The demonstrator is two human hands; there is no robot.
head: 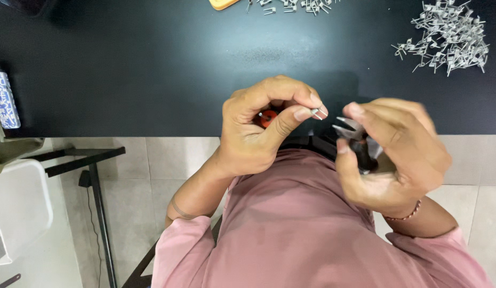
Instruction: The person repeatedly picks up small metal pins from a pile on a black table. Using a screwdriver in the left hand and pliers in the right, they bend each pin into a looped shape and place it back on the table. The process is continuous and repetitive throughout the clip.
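Even, soft overhead lighting; one area of motion blur.
The right hand [392,154] is smeared by motion; the left hand [264,128] is sharp. The black table [152,69] beyond the grip shows faint sheen, no glare.

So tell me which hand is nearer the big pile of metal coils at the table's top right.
Right. The right hand sits below the pile of metal coils, slightly left of it; the left hand is farther left, across the black table.
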